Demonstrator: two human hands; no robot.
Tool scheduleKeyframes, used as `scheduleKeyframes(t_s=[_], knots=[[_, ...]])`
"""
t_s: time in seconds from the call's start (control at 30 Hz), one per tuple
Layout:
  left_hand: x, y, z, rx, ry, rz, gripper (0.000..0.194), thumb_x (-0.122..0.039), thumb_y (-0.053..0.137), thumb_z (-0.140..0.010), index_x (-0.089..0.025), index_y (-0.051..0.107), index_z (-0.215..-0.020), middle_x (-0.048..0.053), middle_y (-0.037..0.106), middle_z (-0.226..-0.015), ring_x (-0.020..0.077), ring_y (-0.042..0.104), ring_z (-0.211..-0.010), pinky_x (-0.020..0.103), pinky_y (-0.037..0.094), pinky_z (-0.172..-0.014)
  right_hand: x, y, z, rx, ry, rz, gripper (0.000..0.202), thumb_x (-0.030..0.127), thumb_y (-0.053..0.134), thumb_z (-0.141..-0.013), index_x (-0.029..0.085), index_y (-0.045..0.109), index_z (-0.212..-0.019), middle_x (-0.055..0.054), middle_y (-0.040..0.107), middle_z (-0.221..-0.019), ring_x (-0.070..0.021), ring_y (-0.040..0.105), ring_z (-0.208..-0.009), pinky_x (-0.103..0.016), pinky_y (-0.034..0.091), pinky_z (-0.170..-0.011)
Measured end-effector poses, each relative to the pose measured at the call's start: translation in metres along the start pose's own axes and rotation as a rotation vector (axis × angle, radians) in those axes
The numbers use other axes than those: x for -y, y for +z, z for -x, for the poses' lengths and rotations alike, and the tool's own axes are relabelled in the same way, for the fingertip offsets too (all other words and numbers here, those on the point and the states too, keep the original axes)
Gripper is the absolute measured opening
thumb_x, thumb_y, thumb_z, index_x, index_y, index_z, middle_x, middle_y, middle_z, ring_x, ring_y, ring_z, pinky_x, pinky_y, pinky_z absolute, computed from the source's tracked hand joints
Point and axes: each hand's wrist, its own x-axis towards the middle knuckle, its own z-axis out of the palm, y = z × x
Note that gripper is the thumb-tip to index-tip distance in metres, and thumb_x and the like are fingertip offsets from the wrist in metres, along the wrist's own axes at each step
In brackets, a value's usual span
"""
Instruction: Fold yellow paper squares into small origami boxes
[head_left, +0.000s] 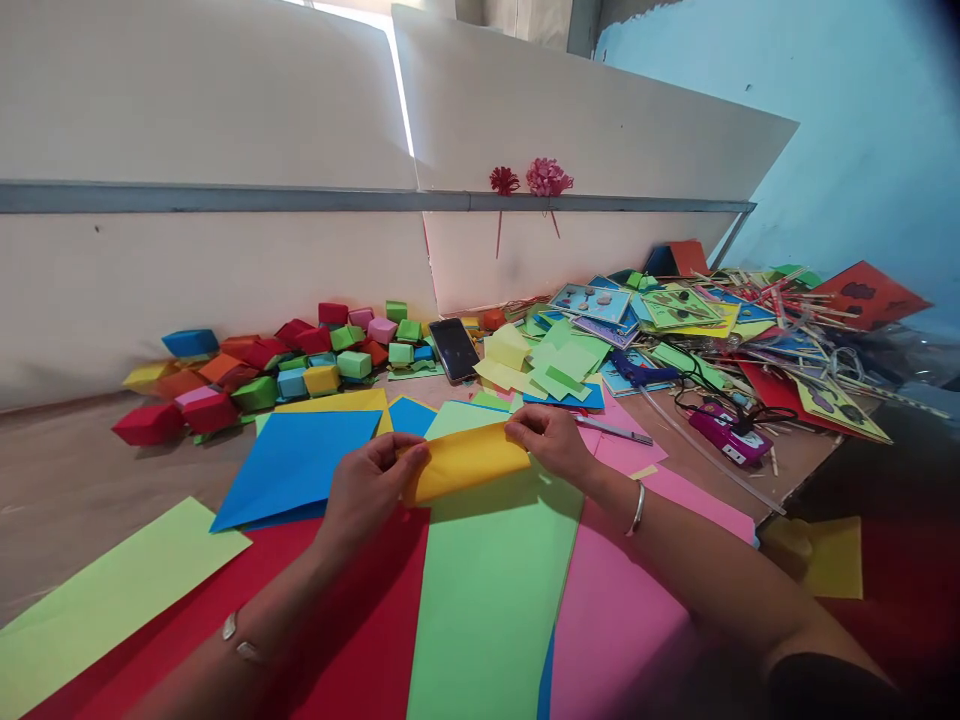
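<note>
A yellow folded paper is stretched between my two hands, above the large sheets. My left hand pinches its left end between thumb and fingers. At the upper right corner, my right hand grips it the same way. Underneath lies a light green paper sheet, with a red sheet to its left and a pink sheet to its right. A blue folded sheet rests just beyond my left hand. Close to my right hand is a utility knife, partly hidden by the hand.
Small coloured paper boxes are heaped at the back left. A phone lies by paper scraps. Farther right are a blue glue gun, a purple power strip and piled cards and sticks. A white panel stands behind.
</note>
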Motion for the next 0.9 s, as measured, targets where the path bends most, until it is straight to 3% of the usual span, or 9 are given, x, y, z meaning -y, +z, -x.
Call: scheduleKeyframes(t_s=[0.27, 0.47, 0.73, 0.9], knots=[[-0.005, -0.008, -0.008, 0.088, 0.000, -0.084, 0.040, -0.056, 0.073, -0.054, -0.019, 0.075, -0.069, 0.004, 0.072, -0.063, 0.0184, 0.059, -0.057, 0.026, 0.047, -0.051, -0.004, -0.003, -0.002, -0.026, 0.042, 0.102, 0.020, 0.032, 0.059, -0.077, 0.017, 0.066, -0.067, -0.002, 0.065, -0.068, -0.0135, 0.056, -0.065, -0.024, 0.041, -0.058], [-0.003, -0.010, -0.008, 0.147, 0.004, -0.244, 0.034, -0.053, 0.069, -0.056, -0.021, 0.078, -0.065, 0.003, 0.065, -0.049, 0.0182, 0.054, -0.048, 0.025, 0.036, -0.043, -0.006, -0.003, -0.004, 0.026, 0.058, 0.167, 0.016, 0.024, 0.057, -0.078, 0.016, 0.071, -0.077, -0.002, 0.069, -0.073, -0.0128, 0.058, -0.065, -0.024, 0.041, -0.059], [-0.005, -0.009, -0.007, 0.154, 0.042, -0.398, 0.026, -0.050, 0.067, -0.056, -0.027, 0.077, -0.059, 0.004, 0.075, -0.063, 0.0249, 0.062, -0.063, 0.026, 0.036, -0.048, -0.007, -0.009, -0.007, 0.201, 0.045, 0.308, 0.013, 0.015, 0.062, -0.077, 0.017, 0.074, -0.075, -0.002, 0.073, -0.074, -0.0137, 0.062, -0.069, -0.024, 0.043, -0.064], [-0.002, -0.005, -0.005, 0.265, 0.015, -0.420, 0.033, -0.054, 0.064, -0.059, -0.023, 0.075, -0.062, 0.005, 0.073, -0.063, 0.0234, 0.061, -0.058, 0.026, 0.039, -0.047, -0.009, -0.012, -0.007, 0.329, 0.045, 0.446, 0.010, 0.013, 0.066, -0.077, 0.017, 0.073, -0.072, -0.002, 0.072, -0.075, -0.0147, 0.063, -0.073, -0.025, 0.042, -0.066]])
